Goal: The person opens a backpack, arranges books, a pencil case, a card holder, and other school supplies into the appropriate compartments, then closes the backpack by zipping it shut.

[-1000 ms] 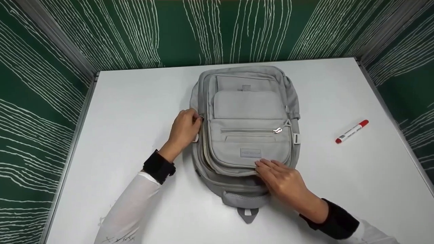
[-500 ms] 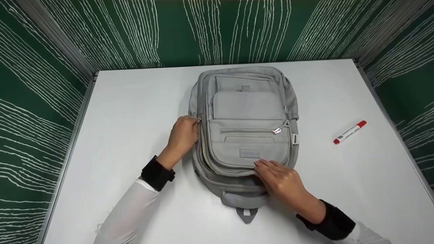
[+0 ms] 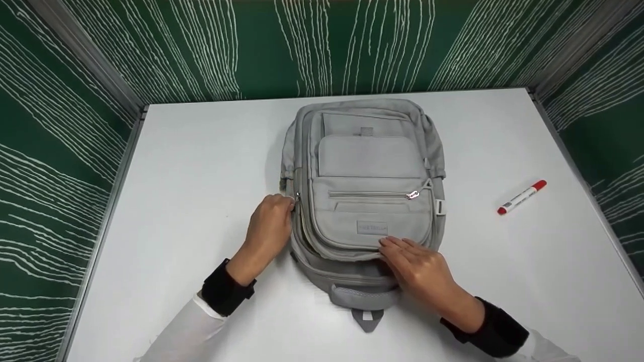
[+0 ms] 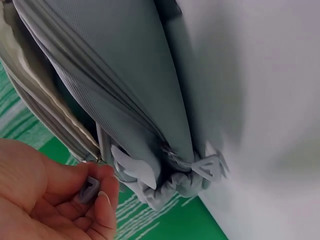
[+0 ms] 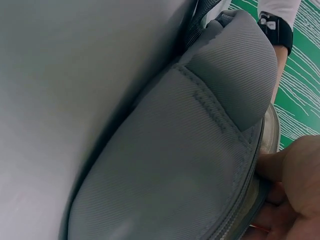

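A grey backpack [image 3: 370,201] lies front side up, its carry handle [image 3: 365,297] toward the near edge of the table. My left hand [image 3: 269,226] is at the bag's left side. In the left wrist view its thumb and fingers pinch a grey zipper pull [image 4: 89,190], beside a compartment that gapes along its zipper. My right hand [image 3: 422,271] grips the near rim of the front compartment, thumb on one side and fingers on the other in the right wrist view. Part of its fingers is hidden by the fabric.
To the right of the bag lies a red-capped white marker [image 3: 522,197] on the white table [image 3: 201,161]. Green panels with white streaks [image 3: 271,55] stand along the back and both sides. A white side buckle [image 3: 439,207] sits at the bag's right edge.
My left hand has slid down along the bag's left side toward the near end, drawing the zipper pull with it. My right hand keeps its hold in the same place.
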The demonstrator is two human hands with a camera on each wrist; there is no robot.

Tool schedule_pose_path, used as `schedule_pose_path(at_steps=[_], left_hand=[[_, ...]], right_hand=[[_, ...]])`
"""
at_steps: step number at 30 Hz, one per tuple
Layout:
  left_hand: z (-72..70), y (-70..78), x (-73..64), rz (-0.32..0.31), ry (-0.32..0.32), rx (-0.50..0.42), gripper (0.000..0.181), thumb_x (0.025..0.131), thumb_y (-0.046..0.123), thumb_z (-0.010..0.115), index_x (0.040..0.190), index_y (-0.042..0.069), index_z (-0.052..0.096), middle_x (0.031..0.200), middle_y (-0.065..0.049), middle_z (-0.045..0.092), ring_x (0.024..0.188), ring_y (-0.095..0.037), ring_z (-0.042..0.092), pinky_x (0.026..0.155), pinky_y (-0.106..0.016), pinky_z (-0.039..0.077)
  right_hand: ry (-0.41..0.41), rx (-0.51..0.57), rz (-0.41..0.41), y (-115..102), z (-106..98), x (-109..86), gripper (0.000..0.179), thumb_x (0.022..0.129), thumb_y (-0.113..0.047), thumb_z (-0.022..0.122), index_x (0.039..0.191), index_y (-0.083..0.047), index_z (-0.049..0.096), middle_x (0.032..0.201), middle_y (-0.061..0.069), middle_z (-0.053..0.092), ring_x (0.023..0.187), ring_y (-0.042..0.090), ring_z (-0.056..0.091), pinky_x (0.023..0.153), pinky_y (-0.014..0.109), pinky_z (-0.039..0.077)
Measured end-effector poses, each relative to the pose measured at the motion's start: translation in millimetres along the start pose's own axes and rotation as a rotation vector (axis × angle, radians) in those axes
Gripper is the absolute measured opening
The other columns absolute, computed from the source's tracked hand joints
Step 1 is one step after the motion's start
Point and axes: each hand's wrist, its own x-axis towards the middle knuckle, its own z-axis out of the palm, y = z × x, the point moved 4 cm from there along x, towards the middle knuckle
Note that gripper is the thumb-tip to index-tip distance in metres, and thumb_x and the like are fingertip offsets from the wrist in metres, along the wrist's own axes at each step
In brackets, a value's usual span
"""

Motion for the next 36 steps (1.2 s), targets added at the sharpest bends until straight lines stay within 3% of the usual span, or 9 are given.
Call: schedule_pose_path(at_steps=[6,13,20,27,32,36], left_hand=[[-2.7,14.5,-22.7,0.047,0.016,0.006,0.011,0.088,-0.014,0.065,0.088,-0.006,0.072,0.083,-0.015,0.069,0.08,-0.03,0.066,0.069,-0.042,0.056],[-2.0,28.0,-49.3,0.064,-0.038,0.011,0.011,0.088,-0.012,0.069,0.082,-0.003,0.071,0.074,-0.01,0.063,0.069,-0.024,0.06,0.059,-0.037,0.052],[1.5,44.4,-73.1,0.109,-0.064,0.006,0.017,0.086,-0.013,0.068,0.076,0.0,0.067,0.068,-0.007,0.059,0.065,-0.021,0.058,0.055,-0.033,0.049],[7.5,66.0,-87.0,0.144,-0.103,-0.029,0.02,0.083,-0.015,0.064,0.074,0.003,0.067,0.064,-0.003,0.06,0.062,-0.015,0.06,0.053,-0.03,0.049],[12.5,80.1,-93.1,0.176,-0.108,-0.08,0.03,0.088,-0.008,0.066,0.066,0.011,0.057,0.056,0.005,0.05,0.055,-0.007,0.047,0.049,-0.025,0.041],[15.3,88.8,-93.5,0.192,-0.098,-0.126,0.03,0.09,-0.003,0.068,0.066,0.012,0.058,0.056,0.006,0.05,0.055,-0.004,0.045,0.048,-0.024,0.04]], right_hand=[[-0.005,0.008,-0.001,-2,-2,3.4,0.034,0.111,-0.018,0.051,0.1,0.002,0.076,0.099,0.017,0.079,0.086,0.031,0.078,0.071,0.047,0.063],[-0.037,0.021,0.044,-2,-1,2.0,0.036,0.112,-0.019,0.05,0.103,0.002,0.078,0.104,0.016,0.079,0.092,0.031,0.078,0.074,0.05,0.062],[-0.01,0.005,-0.012,-3,2,0.0,0.036,0.112,-0.017,0.048,0.104,0.001,0.079,0.102,0.015,0.079,0.09,0.03,0.078,0.072,0.049,0.062],[-0.006,-0.007,-0.035,-2,2,-0.8,0.035,0.111,-0.016,0.048,0.104,0.001,0.079,0.101,0.014,0.079,0.089,0.029,0.078,0.072,0.048,0.063],[0.007,-0.011,-0.043,-1,2,0.0,0.034,0.111,-0.014,0.049,0.102,0.001,0.079,0.099,0.014,0.079,0.087,0.029,0.078,0.071,0.047,0.063],[0.011,-0.012,-0.048,-1,3,-0.3,0.033,0.11,-0.013,0.05,0.102,0.001,0.079,0.099,0.014,0.079,0.087,0.029,0.079,0.071,0.047,0.063]])
